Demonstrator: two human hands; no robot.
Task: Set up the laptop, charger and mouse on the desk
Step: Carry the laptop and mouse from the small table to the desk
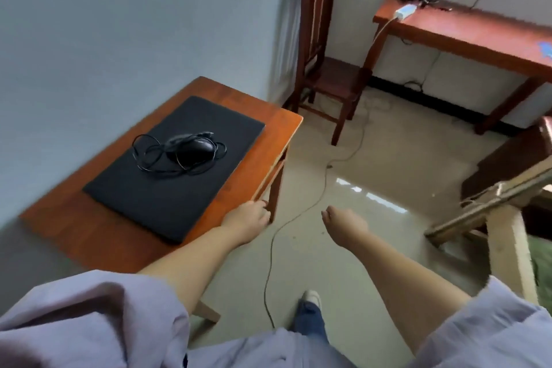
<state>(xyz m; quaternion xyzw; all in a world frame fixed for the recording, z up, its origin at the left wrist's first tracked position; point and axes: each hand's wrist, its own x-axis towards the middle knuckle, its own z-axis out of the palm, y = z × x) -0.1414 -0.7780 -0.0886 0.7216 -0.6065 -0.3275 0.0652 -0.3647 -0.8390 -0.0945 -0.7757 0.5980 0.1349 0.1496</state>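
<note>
The left hand (248, 218) bends at the near edge of the small table (98, 236); whether it grips, I cannot tell. The right hand (343, 222) hangs beside the table, loosely curled, empty. On the table lies the closed laptop (167, 185), the mouse (195, 152) upon it.

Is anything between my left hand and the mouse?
Nothing visible. The left hand is at the table edge; only bare laptop lid lies between it and the mouse.
</note>
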